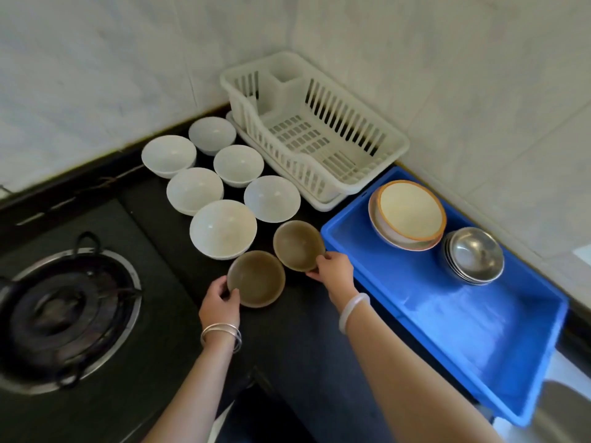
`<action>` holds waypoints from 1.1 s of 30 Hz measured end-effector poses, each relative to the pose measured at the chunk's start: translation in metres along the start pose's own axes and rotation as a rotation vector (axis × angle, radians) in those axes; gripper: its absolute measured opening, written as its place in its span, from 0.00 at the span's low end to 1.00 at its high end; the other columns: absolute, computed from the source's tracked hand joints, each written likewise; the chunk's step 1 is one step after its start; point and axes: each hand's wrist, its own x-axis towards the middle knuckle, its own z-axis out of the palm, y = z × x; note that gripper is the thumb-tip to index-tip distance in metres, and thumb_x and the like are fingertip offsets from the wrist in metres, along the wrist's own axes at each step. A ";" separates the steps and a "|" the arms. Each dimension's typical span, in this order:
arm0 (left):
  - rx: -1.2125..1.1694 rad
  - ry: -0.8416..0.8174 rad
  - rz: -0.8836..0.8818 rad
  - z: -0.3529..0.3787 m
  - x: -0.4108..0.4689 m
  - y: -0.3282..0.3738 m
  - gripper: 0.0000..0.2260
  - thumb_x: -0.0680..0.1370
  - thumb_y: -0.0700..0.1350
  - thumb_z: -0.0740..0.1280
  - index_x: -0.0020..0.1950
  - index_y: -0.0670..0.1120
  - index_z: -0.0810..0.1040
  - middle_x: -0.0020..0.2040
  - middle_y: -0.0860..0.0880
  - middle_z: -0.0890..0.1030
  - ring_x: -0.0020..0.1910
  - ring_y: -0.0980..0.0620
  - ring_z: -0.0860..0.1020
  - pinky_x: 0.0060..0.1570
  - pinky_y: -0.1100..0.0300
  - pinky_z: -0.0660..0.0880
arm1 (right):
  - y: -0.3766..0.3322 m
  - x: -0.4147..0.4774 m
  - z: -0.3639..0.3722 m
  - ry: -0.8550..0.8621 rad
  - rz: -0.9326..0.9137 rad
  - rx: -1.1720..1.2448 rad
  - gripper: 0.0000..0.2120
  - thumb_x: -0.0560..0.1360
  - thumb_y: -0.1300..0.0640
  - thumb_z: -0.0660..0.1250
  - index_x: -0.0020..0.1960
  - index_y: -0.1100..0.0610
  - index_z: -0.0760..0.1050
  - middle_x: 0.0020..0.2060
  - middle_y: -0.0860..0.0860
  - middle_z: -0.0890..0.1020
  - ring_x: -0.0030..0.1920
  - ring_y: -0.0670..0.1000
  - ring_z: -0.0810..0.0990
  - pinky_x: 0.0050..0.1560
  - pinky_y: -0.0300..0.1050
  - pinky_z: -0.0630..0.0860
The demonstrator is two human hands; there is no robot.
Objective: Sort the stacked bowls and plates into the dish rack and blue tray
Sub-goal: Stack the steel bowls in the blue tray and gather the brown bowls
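Observation:
Two brown bowls stand on the dark counter. My left hand (220, 300) grips the rim of the near brown bowl (257, 278). My right hand (334, 271) grips the rim of the far brown bowl (297, 245). Behind them, several white bowls (223, 229) stand apart in two rows. The white dish rack (377, 174) stands empty in the corner. To its right, the blue tray (479, 334) holds an orange-rimmed bowl on a plate (411, 212) and a stack of steel bowls (474, 255).
A gas burner (60, 311) sits in the stove at the left. Tiled walls close off the back and right. The counter's front edge runs under my forearms.

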 end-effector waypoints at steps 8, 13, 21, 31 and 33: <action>-0.179 -0.128 -0.080 0.002 0.013 -0.009 0.14 0.77 0.38 0.61 0.62 0.44 0.74 0.60 0.41 0.78 0.59 0.42 0.76 0.61 0.43 0.73 | 0.000 -0.046 -0.007 -0.062 -0.118 -0.003 0.06 0.77 0.60 0.64 0.43 0.55 0.79 0.42 0.51 0.84 0.39 0.45 0.84 0.35 0.33 0.79; -0.373 -0.141 -0.187 0.000 0.013 -0.006 0.15 0.80 0.46 0.58 0.65 0.43 0.73 0.63 0.41 0.76 0.61 0.42 0.75 0.57 0.49 0.75 | 0.002 -0.054 0.011 -0.083 -0.178 -0.252 0.07 0.76 0.57 0.65 0.40 0.51 0.78 0.35 0.48 0.82 0.35 0.43 0.83 0.36 0.35 0.79; -0.396 -0.194 -0.205 -0.005 0.015 -0.008 0.15 0.78 0.47 0.62 0.62 0.41 0.74 0.60 0.41 0.77 0.58 0.43 0.76 0.55 0.53 0.75 | -0.004 -0.051 0.033 -0.102 -0.193 -0.501 0.07 0.75 0.56 0.66 0.39 0.49 0.73 0.36 0.49 0.81 0.37 0.46 0.83 0.35 0.38 0.78; -0.313 -0.206 -0.177 -0.010 0.021 -0.012 0.14 0.77 0.38 0.63 0.62 0.41 0.75 0.52 0.44 0.78 0.48 0.48 0.77 0.49 0.57 0.75 | 0.004 -0.035 0.035 -0.091 -0.129 -0.548 0.06 0.75 0.53 0.67 0.48 0.51 0.71 0.41 0.50 0.79 0.40 0.49 0.82 0.45 0.46 0.82; -0.319 -0.208 -0.190 -0.008 0.020 -0.011 0.15 0.77 0.38 0.63 0.63 0.42 0.74 0.53 0.45 0.77 0.50 0.47 0.77 0.50 0.56 0.76 | 0.005 -0.035 0.033 -0.219 -0.056 -0.428 0.09 0.77 0.53 0.65 0.56 0.51 0.73 0.42 0.49 0.79 0.42 0.48 0.82 0.43 0.43 0.82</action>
